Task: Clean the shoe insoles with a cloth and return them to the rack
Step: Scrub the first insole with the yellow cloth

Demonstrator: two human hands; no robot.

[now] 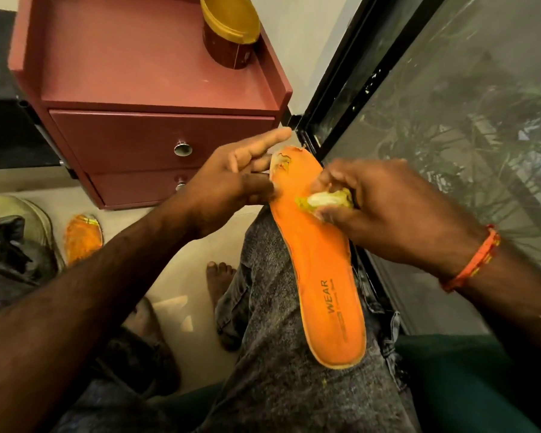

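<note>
Insole wipe, toe end

Insole (317, 270) centre frame, lying on thigh. Left hand (231, 182) steadies the toe edge, fingers straight. Right hand (388, 214) pinches cloth (325, 200). Suggest firm strokes toward the heel, easy around the torn toe.

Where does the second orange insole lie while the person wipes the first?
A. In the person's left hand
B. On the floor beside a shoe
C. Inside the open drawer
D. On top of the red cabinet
B: the second insole lies on the floor beside a shoe, left of the cabinet.
</note>
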